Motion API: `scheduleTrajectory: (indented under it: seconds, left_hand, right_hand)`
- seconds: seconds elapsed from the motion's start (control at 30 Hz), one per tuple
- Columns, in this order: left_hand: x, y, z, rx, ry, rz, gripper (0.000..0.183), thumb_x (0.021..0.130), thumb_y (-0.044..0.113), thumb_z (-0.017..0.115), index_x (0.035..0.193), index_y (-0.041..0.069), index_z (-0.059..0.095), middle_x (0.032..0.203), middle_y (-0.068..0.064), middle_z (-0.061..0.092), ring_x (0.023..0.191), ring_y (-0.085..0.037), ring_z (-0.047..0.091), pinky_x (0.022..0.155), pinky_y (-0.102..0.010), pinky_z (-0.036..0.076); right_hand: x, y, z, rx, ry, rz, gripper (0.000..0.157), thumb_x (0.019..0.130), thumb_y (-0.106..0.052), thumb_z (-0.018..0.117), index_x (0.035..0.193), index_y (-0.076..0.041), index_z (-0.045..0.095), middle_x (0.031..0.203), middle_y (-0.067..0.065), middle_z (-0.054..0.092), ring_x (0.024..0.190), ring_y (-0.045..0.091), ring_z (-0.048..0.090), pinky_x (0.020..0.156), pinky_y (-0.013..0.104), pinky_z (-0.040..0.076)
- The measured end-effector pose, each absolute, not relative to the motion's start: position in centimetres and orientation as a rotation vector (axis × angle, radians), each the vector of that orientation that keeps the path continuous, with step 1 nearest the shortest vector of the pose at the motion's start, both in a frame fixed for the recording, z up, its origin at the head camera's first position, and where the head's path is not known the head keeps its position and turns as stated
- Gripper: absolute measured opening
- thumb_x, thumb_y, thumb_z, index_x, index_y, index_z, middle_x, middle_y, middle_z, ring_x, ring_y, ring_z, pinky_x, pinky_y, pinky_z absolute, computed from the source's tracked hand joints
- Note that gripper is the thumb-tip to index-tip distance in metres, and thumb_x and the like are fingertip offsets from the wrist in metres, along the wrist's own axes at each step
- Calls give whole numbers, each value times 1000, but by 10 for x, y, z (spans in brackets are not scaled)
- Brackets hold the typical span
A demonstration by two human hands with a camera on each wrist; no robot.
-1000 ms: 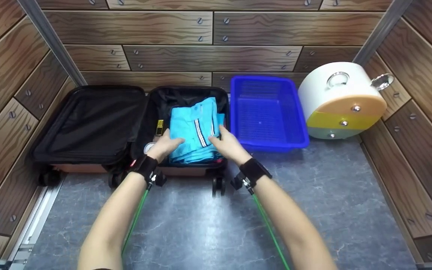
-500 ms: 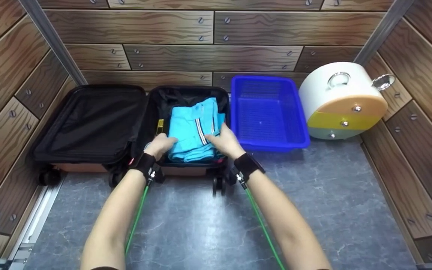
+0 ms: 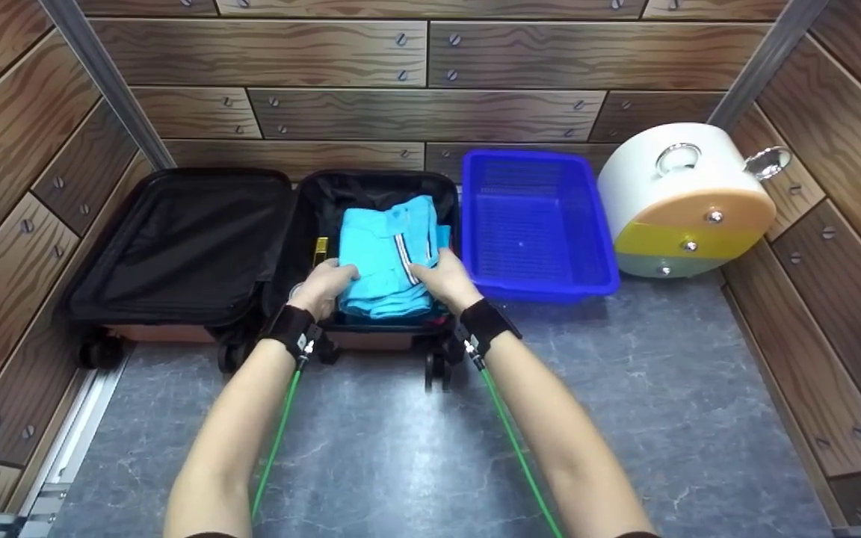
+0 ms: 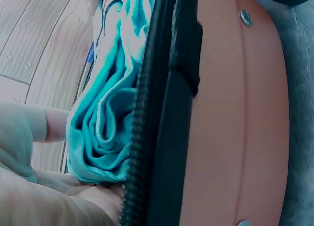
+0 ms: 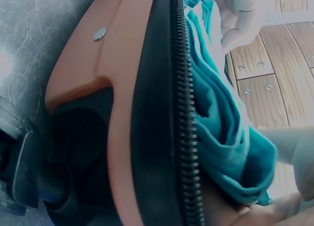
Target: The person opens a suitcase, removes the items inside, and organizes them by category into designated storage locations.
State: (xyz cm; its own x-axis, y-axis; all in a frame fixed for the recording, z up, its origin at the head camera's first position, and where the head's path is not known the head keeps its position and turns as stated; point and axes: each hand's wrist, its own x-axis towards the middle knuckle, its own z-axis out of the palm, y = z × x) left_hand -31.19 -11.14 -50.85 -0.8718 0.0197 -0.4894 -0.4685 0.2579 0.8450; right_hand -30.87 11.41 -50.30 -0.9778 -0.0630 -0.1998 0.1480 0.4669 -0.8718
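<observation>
A folded turquoise garment [image 3: 382, 254] with a dark-and-white striped trim lies in the right half of an open suitcase [image 3: 378, 341]. My left hand [image 3: 323, 288] grips its left edge, thumb on top and fingers tucked down the side and below. On the opposite side my right hand [image 3: 447, 280] holds it the same way, thumb near the stripe. Both wrist views show the garment's layered folds [image 4: 105, 133] just above the suitcase's zipper [image 5: 189, 152], with fingers reaching beneath them. A yellow-topped item [image 3: 321, 250] sits beside the garment, behind my left hand.
The suitcase's black lined half [image 3: 184, 246] lies to the left. A blue plastic basket [image 3: 539, 288] stands right of the suitcase. Further right is a rounded white cabinet [image 3: 655, 168] with coloured drawers. Wood-patterned walls [image 3: 430, 112] enclose the grey floor [image 3: 393, 441].
My right hand has shifted left and in against the garment's side, its thumb now over the cloth. The garment's front edge has moved slightly up in the head view.
</observation>
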Motion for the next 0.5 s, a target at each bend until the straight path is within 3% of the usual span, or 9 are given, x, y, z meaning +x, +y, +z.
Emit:
scheduleTrajectory:
  seconds: [0.13, 0.27, 0.37, 0.5]
  left_hand:
    - [-311, -108, -508, -356, 2213, 1668, 77, 93, 11, 52, 162, 3, 20, 163, -17, 29, 112, -26, 41, 92, -32, 39]
    - [-309, -105, -507, -284, 2303, 1721, 72, 91, 3, 51, 159, -2, 28, 157, -19, 38, 118, -27, 44, 95, -33, 43]
    - [-309, -103, -504, -246, 2346, 1771, 66, 89, -1, 49, 154, -4, 38, 147, -19, 47, 118, -29, 47, 96, -34, 45]
    - [-309, -99, -498, -205, 2400, 1807, 61, 88, -4, 48, 149, -4, 45, 134, -17, 53, 109, -29, 50, 89, -33, 44]
  right_hand:
    - [-310, 114, -507, 38, 2587, -1511, 45, 96, -12, 67, 135, 5, 53, 124, 18, 61, 103, 26, 55, 89, 39, 50]
    - [-309, 114, -508, 26, 2621, -1494, 60, 95, -9, 65, 149, 5, 44, 130, 21, 57, 98, 28, 55, 87, 38, 49]
    - [-308, 115, -508, 20, 2608, -1550, 70, 95, -8, 66, 156, 5, 34, 147, 24, 49, 106, 28, 55, 92, 36, 48]
    - [-308, 118, -507, -21, 2614, -1672, 62, 95, -7, 67, 152, 4, 43, 151, 19, 49, 114, 24, 55, 97, 34, 48]
